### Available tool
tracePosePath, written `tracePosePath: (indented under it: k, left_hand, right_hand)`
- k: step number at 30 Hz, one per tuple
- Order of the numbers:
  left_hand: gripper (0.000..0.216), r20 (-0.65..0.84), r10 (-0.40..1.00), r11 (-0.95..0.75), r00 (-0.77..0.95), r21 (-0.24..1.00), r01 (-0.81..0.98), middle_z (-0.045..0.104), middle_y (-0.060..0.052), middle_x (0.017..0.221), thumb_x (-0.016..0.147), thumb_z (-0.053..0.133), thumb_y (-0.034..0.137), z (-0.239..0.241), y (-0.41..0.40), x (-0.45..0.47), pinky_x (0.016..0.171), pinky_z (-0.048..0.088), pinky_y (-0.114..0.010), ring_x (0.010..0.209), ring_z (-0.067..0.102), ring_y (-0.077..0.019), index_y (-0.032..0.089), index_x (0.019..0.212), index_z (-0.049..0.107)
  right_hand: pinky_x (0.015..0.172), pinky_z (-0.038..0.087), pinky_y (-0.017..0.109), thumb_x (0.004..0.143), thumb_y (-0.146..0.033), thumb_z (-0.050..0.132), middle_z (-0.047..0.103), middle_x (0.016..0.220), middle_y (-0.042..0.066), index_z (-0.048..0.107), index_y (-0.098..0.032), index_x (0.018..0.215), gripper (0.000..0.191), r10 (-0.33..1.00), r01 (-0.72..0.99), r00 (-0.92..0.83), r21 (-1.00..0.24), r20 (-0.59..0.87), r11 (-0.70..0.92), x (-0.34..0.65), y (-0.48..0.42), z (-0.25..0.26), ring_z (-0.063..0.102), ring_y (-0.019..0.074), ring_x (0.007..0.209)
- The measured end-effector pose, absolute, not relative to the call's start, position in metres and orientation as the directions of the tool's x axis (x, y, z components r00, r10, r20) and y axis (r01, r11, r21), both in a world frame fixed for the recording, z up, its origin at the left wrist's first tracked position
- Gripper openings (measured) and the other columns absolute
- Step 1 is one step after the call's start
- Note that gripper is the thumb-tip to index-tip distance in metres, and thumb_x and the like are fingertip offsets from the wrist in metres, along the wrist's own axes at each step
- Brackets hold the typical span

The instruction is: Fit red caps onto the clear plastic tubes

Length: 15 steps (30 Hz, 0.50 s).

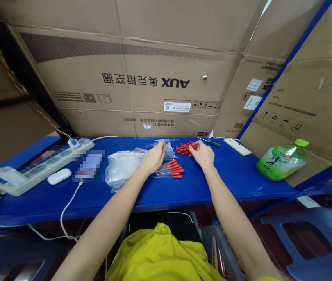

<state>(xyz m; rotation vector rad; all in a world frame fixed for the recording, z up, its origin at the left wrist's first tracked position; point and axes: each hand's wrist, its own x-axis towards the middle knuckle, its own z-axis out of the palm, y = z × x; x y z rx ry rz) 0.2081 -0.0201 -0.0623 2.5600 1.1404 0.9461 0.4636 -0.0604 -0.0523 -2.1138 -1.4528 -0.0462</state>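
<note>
My left hand point(154, 157) is closed in a pinch above a pile of thin clear dropper tubes point(170, 151); a tube seems to pass through its fingers, partly hidden by them. At the heap of red rubber bulbs point(183, 148), my right hand point(204, 154) has thumb and forefinger closed on a red bulb. Between the hands and nearer to me, several droppers with red bulbs fitted point(176, 169) lie in a row, bulbs to the right. Beside my left wrist lies a stack of clear plastic bags point(122, 168).
On the blue table point(195, 191) are a power strip point(43, 166), a white earbud case point(59, 176), a phone point(89, 164) with a cable, a green screwdriver point(213, 143), a white flat object point(238, 146) and a green drink bottle point(281, 160). Cardboard point(142, 47) walls the back.
</note>
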Motion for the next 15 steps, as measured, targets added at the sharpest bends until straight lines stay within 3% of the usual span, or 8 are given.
tracePosePath:
  k: [4,9,15]
  left_hand:
    - [0.025,0.477,0.724,-0.681,0.498,0.381,0.625,0.070,-0.009,0.109,0.113,0.031,0.034,-0.061,-0.022,0.209,0.088,0.051,-0.036,0.100,0.069,-0.0249,0.021,0.117,0.053]
    - [0.030,0.444,0.728,-0.677,0.522,0.341,0.652,0.072,-0.008,0.110,0.114,0.031,0.035,-0.060,-0.024,0.208,0.085,0.050,-0.032,0.100,0.069,-0.0234,0.022,0.110,0.058]
    - [0.033,0.441,0.735,-0.666,0.515,0.323,0.673,0.073,-0.007,0.113,0.114,0.031,0.038,-0.059,-0.026,0.208,0.081,0.049,-0.030,0.102,0.070,-0.0229,0.025,0.115,0.061]
  right_hand:
    - [0.082,0.052,0.040,0.090,-0.057,0.069,0.079,0.101,0.016,0.077,-0.024,0.106,0.038,0.863,0.881,0.409,-0.374,0.297,-0.289,0.465,-0.060,-0.056,0.074,0.0347,0.097]
    - [0.081,0.053,0.037,0.082,-0.049,0.080,0.080,0.095,0.013,0.077,-0.025,0.102,0.032,0.871,0.901,0.373,-0.349,0.320,-0.258,0.467,-0.058,-0.062,0.075,0.0307,0.093]
    - [0.077,0.053,0.037,0.087,-0.035,0.073,0.080,0.093,0.012,0.079,-0.025,0.096,0.015,0.850,0.879,0.403,-0.402,0.339,-0.257,0.469,-0.057,-0.063,0.075,0.0298,0.089]
